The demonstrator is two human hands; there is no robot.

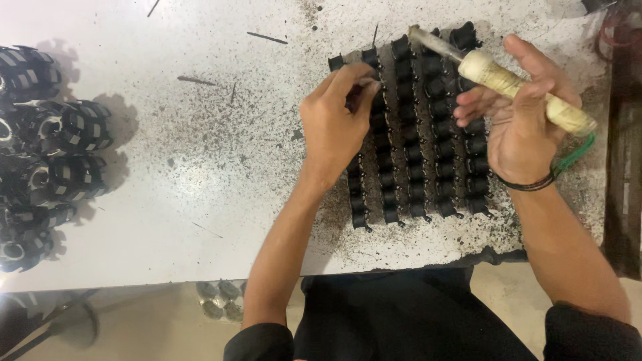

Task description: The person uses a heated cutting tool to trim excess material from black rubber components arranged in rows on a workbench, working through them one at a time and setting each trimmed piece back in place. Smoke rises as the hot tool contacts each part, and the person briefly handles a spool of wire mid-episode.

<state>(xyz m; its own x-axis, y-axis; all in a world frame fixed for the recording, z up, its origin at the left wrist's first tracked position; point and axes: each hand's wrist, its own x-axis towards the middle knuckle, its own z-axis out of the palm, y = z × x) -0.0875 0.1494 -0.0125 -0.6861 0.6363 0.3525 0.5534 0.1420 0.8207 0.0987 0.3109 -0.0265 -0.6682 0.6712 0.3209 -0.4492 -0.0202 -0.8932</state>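
On the speckled white bench, your left hand pinches a black clip steady at twelve o'clock while your right hand clamps the soldering iron.

left hand: bare, no rings or bands | right hand: bare, thin dark band at wrist | sleeves: black, pushed up near elbows on both arms | torso: black garment, plain, unmarked

Rows of small clips on the tabletop at right; round cage-like parts stacked far left.
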